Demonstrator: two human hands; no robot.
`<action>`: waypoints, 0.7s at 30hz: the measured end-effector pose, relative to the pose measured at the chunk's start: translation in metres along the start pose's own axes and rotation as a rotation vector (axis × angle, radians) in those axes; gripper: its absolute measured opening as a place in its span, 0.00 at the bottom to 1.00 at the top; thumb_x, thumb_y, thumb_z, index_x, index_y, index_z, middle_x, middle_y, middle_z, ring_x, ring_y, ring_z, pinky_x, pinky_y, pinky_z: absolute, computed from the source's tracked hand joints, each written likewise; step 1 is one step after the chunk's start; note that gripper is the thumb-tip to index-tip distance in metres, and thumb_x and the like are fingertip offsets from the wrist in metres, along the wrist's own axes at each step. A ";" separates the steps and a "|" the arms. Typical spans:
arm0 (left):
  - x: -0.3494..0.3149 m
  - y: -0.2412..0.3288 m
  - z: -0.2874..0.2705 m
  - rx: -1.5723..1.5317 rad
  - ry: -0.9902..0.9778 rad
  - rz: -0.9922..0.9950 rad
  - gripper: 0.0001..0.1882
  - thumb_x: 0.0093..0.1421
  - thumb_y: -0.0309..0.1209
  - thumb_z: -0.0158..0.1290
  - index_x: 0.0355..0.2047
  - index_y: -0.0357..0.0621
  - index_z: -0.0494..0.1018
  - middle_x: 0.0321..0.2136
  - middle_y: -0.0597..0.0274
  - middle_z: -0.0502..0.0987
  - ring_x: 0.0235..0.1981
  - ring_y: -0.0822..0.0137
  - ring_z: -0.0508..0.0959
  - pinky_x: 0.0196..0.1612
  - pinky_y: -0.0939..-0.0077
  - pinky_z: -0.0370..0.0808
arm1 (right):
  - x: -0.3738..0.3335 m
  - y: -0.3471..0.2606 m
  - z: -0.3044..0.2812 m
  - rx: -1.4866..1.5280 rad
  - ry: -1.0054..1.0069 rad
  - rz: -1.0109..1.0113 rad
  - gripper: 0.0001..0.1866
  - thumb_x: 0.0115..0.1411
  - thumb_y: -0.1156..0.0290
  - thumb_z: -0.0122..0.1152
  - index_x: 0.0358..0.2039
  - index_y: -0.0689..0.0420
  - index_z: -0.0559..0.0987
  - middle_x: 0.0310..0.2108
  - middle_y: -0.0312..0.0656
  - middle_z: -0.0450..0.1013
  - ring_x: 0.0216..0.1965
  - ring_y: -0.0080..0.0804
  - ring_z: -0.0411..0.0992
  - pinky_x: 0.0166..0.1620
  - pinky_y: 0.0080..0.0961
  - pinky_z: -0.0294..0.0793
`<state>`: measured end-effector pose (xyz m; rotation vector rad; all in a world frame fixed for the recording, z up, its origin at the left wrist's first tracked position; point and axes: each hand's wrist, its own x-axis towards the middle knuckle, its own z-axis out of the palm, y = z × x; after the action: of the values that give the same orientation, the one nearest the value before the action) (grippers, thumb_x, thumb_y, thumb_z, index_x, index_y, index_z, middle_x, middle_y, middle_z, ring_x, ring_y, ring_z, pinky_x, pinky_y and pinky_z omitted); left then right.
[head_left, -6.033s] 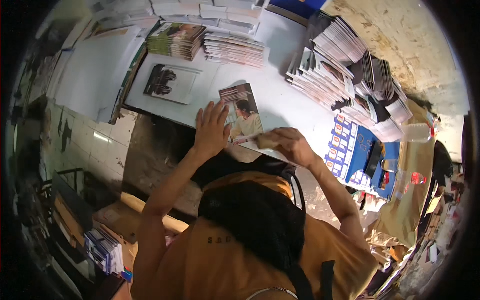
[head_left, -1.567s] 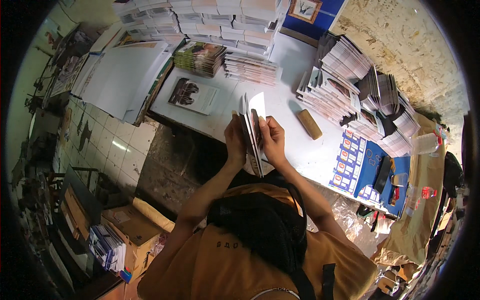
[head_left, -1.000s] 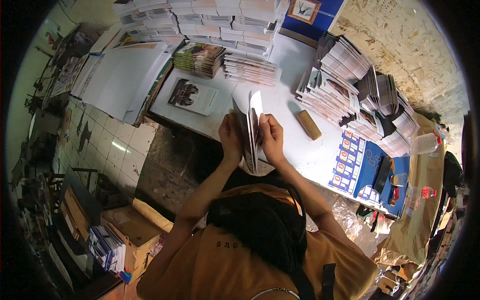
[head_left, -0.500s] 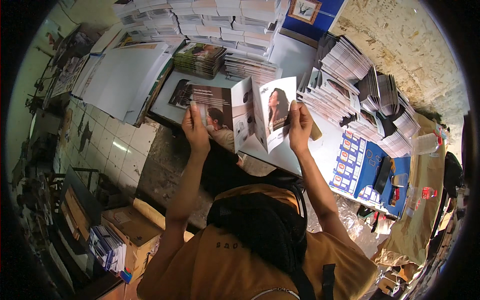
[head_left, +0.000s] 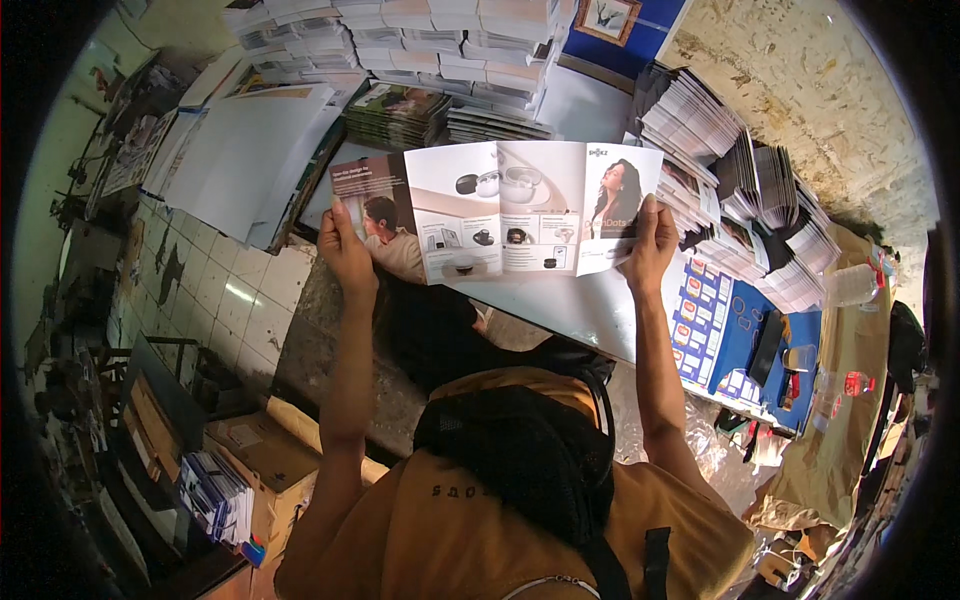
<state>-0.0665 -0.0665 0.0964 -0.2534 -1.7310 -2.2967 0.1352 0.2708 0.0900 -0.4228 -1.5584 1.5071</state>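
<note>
A folded leaflet [head_left: 455,215] with several panels is spread out wide in front of me, above the table's near edge. It carries pictures of people and small earphones. My left hand [head_left: 345,245] pinches its left end, thumb on the printed face and fingers behind. At the opposite end my right hand [head_left: 652,240] grips the right panel the same way. The creases between panels still stand slightly, so the sheet is not quite flat. Behind its upper edge are a stack of green-covered booklets [head_left: 395,115] and a stack of pale leaflets [head_left: 495,125], both partly hidden.
Tall piles of printed paper [head_left: 410,45] line the table's back. Bundled leaflets [head_left: 700,150] lean at the right, near a blue printed sheet [head_left: 735,335] and a clear plastic bottle [head_left: 852,287]. Large white sheets [head_left: 250,150] lie at left. A cardboard box [head_left: 265,450] stands lower left.
My hands have moved apart, left hand leftward and right hand rightward. The leaflet, partly folded before with its middle creased, is now stretched open and shows more panels.
</note>
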 end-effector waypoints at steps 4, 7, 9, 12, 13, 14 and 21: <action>0.001 -0.006 -0.003 0.070 0.012 0.012 0.19 0.74 0.38 0.48 0.27 0.40 0.72 0.23 0.73 0.72 0.27 0.83 0.66 0.31 0.83 0.64 | -0.001 0.004 -0.007 0.022 -0.006 0.027 0.17 0.74 0.61 0.54 0.28 0.56 0.76 0.23 0.25 0.68 0.24 0.10 0.58 0.27 0.14 0.56; 0.003 -0.007 -0.007 0.228 -0.018 0.156 0.18 0.73 0.36 0.50 0.26 0.40 0.72 0.21 0.74 0.72 0.25 0.84 0.65 0.29 0.84 0.63 | -0.002 0.001 -0.009 -0.045 0.006 0.013 0.16 0.73 0.62 0.55 0.29 0.57 0.77 0.23 0.25 0.69 0.25 0.10 0.58 0.28 0.13 0.56; 0.002 -0.005 -0.006 0.242 -0.025 0.160 0.17 0.73 0.35 0.51 0.26 0.39 0.73 0.21 0.75 0.72 0.24 0.84 0.65 0.27 0.84 0.62 | -0.001 -0.001 -0.009 -0.050 0.009 0.009 0.17 0.73 0.62 0.55 0.29 0.58 0.78 0.23 0.24 0.67 0.25 0.10 0.56 0.28 0.14 0.54; 0.003 -0.003 -0.007 0.266 -0.046 0.183 0.16 0.72 0.33 0.52 0.27 0.39 0.73 0.20 0.75 0.72 0.22 0.85 0.64 0.25 0.85 0.60 | 0.001 -0.002 -0.012 -0.080 0.018 -0.002 0.17 0.73 0.63 0.56 0.29 0.61 0.79 0.24 0.24 0.67 0.26 0.10 0.56 0.28 0.14 0.54; 0.004 -0.003 -0.007 0.278 -0.061 0.202 0.16 0.72 0.33 0.53 0.27 0.38 0.74 0.20 0.75 0.72 0.21 0.86 0.64 0.25 0.85 0.59 | 0.001 -0.002 -0.013 -0.104 0.023 -0.010 0.16 0.72 0.64 0.57 0.29 0.62 0.79 0.24 0.25 0.69 0.26 0.10 0.58 0.29 0.14 0.56; 0.003 -0.003 -0.008 0.278 -0.062 0.201 0.16 0.72 0.33 0.53 0.27 0.38 0.74 0.20 0.75 0.72 0.21 0.86 0.64 0.25 0.85 0.59 | 0.002 -0.001 -0.015 -0.105 0.023 -0.009 0.16 0.72 0.64 0.57 0.29 0.62 0.79 0.24 0.25 0.69 0.26 0.10 0.58 0.29 0.14 0.56; 0.004 -0.004 -0.009 0.288 -0.091 0.199 0.16 0.71 0.33 0.53 0.27 0.37 0.75 0.21 0.75 0.74 0.23 0.86 0.65 0.26 0.85 0.60 | 0.003 -0.007 -0.017 -0.183 0.038 -0.001 0.16 0.72 0.64 0.57 0.28 0.61 0.80 0.23 0.25 0.69 0.26 0.10 0.58 0.29 0.13 0.56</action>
<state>-0.0709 -0.0742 0.0914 -0.4558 -1.9555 -1.8978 0.1491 0.2821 0.0949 -0.5512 -1.6729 1.3525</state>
